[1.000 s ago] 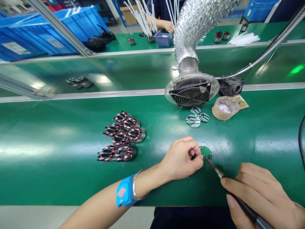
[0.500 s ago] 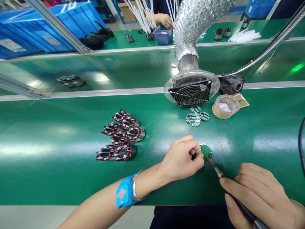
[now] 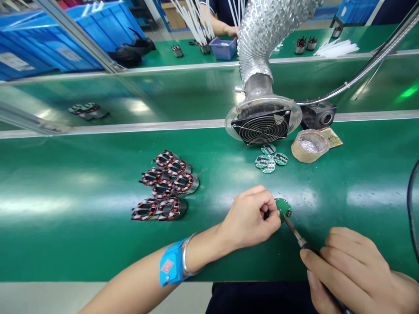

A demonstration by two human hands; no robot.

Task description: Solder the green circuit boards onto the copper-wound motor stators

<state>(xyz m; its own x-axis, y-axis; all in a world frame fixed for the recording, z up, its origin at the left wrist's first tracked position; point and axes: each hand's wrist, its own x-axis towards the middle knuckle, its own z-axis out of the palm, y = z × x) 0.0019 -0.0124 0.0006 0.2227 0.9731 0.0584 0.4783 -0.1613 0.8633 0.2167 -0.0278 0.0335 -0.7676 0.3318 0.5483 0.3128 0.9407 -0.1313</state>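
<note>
My left hand [image 3: 250,216], with a blue strap at the wrist, is closed in a pinch at the left edge of a round green circuit board [image 3: 284,206]. Something dark shows between its fingers, too hidden to name. My right hand [image 3: 353,266] grips a soldering iron [image 3: 298,237], whose tip touches or nearly touches the board beside my left fingertips. Several more round circuit boards [image 3: 269,162] lie loosely piled beyond my hands. To the left stand several wire-wound motor stators [image 3: 170,185], grouped close together.
A fume extractor fan [image 3: 263,126] on a silver duct [image 3: 262,39] hangs over the bench. Right of it sit a round pot [image 3: 309,147] and a black holder [image 3: 319,117]. More stators [image 3: 87,111] lie on the strip behind. Across it, a co-worker's arm [image 3: 219,26] reaches by a purple bin [image 3: 223,49].
My right hand and the soldering iron have shifted slightly; my left hand holds still. The stators on the strip behind have moved left. The co-worker's hand has moved a little.
</note>
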